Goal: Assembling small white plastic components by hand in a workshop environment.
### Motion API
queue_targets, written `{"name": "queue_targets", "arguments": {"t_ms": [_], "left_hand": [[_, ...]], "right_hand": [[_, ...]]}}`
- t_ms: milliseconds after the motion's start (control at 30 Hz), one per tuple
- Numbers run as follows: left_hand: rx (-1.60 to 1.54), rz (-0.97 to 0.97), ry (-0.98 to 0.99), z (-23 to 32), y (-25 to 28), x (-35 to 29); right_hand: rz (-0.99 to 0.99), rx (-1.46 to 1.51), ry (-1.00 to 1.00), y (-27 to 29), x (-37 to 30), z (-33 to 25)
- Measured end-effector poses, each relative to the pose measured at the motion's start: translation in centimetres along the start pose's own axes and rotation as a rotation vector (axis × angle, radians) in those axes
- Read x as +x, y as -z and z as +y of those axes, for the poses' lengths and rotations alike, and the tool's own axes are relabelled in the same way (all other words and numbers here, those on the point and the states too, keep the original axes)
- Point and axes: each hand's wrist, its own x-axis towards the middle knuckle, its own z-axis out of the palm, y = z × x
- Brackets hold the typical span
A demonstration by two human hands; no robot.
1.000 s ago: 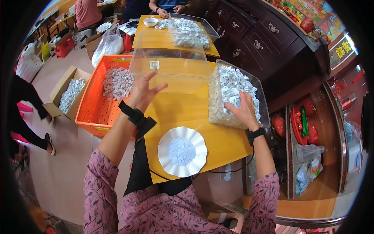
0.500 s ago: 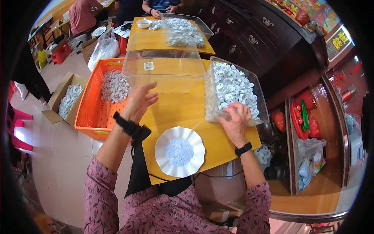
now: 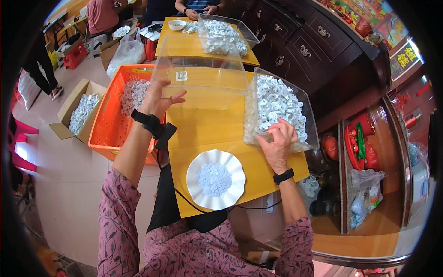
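My left hand (image 3: pixel 158 99) is beside the near left corner of a clear plastic bin (image 3: pixel 212 94), thumb spread away from its fingers. Whether it touches that bin I cannot tell. My right hand (image 3: pixel 278 145) has its fingers closed over the near rim of a second clear bin (image 3: pixel 250 115), heaped with small white round plastic parts (image 3: pixel 279 101). In front of me a white wavy-edged plate (image 3: pixel 194 196) holds a pile of small pale-blue flakes (image 3: pixel 214 179). Both bins and the plate are on a yellow table (image 3: pixel 189 138).
An orange perforated crate (image 3: pixel 102 129) with white parts stands left of the table, beside an open cardboard box (image 3: pixel 69 111). Dark drawers (image 3: pixel 300 46) and a wooden shelf unit (image 3: pixel 387 184) line the right side. Across from me, a person's hands (image 3: pixel 191 14) are at another yellow table (image 3: pixel 175 44).
My left hand has turned, its fingers now pointing up along the clear bin's left side. My right hand keeps its place at the filled bin's rim. The whole view has shifted slightly.
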Motion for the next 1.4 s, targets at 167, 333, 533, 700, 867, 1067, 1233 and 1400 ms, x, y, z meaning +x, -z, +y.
{"name": "queue_targets", "arguments": {"t_ms": [167,333,533,700,867,1067,1233,1400], "left_hand": [[-0.166,0.137,0.075,0.5,-0.7,-1.2],[-0.155,0.176,0.019,1.2,-1.0,-3.8],[-0.133,0.213,-0.073,-2.3,-2.5,-8.3],[-0.156,0.188,-0.025,-4.6,-2.4,-9.9],[-0.062,0.117,-0.071,-5.2,-2.5,-10.7],[-0.028,0.036,-0.074,-4.4,-2.7,-9.5],[0.059,0.154,-0.064,-4.2,-2.8,-7.4],[0.117,0.028,-0.081,-4.2,-2.7,-8.2]], "right_hand": [[0.000,0.030,0.015,0.1,0.1,0.1],[0.015,0.076,0.059,0.0,0.4,0.2],[0.037,0.147,0.118,0.0,-0.7,2.4],[0.035,0.162,0.137,-0.2,-0.6,4.0],[-0.204,0.583,0.002,1.5,0.3,6.9],[-0.321,0.074,-0.116,2.1,3.5,10.8],[-0.707,0.067,-0.299,0.8,5.4,12.0],[-0.634,0.061,-0.331,1.1,4.6,12.0]]}}
